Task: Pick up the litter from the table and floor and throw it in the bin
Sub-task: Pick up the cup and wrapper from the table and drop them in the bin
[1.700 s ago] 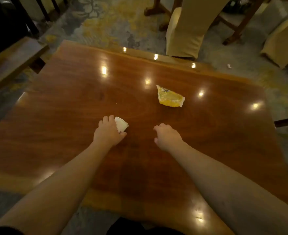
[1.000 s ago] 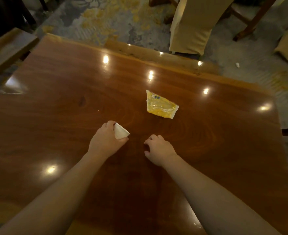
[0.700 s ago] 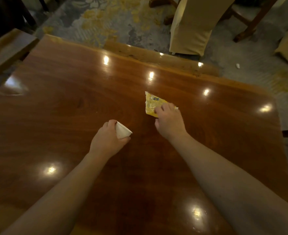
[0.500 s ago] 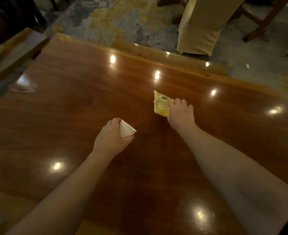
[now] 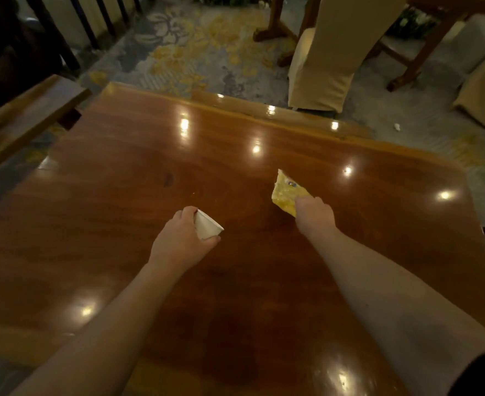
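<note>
No text can be read anywhere. The yellow wrapper (image 5: 286, 192) carries a small blue mark near its upper end, too blurred to make out as letters or a brand.

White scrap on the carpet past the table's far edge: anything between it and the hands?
Yes: the table itself. The white scrap lies beyond its far edge, near the covered chair. Both are full: left hand holds the paper cup, right hand the yellow wrapper.

Mid-frame on the glossy brown wooden table (image 5: 121, 195): small white paper cup (image 5: 207, 228) w/ left hand (image 5: 181, 244), crinkly yellow plastic wrapper (image 5: 285, 194) just right, under right hand (image 5: 314, 217). Cream fabric-covered chair (image 5: 329, 58) behind, upper right.
</note>
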`<action>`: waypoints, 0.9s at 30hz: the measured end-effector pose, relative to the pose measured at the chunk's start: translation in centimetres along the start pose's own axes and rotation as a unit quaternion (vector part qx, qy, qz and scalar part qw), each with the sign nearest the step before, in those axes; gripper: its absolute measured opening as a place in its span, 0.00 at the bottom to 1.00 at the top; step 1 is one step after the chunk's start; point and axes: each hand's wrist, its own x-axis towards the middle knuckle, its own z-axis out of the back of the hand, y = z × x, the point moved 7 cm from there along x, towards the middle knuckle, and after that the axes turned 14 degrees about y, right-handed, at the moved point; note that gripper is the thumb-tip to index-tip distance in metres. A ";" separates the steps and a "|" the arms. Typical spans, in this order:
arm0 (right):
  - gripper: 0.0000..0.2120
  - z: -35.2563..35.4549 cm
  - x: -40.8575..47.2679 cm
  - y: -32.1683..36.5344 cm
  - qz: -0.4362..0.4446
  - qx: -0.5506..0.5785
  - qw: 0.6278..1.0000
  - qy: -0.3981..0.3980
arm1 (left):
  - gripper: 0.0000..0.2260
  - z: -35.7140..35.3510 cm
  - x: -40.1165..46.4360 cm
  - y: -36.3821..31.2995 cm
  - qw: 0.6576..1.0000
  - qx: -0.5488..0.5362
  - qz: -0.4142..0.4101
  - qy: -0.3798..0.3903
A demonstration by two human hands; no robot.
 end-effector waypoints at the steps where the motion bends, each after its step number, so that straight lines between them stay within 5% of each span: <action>1: 0.13 -0.1 -0.2 0.0 -0.006 0.008 1.000 0.002 | 0.40 0.2 -0.3 0.2 1.000 0.002 -0.005 -0.003; 15: 0.04 2.4 -15.7 -1.1 0.065 0.084 0.985 -0.135 | 0.39 -0.1 -2.7 -6.4 0.995 0.002 -0.094 0.043; 27: 0.04 2.2 -28.7 -16.3 0.058 0.093 0.964 -0.243 | 0.37 -4.5 -12.1 -21.7 0.983 -0.003 -0.182 0.009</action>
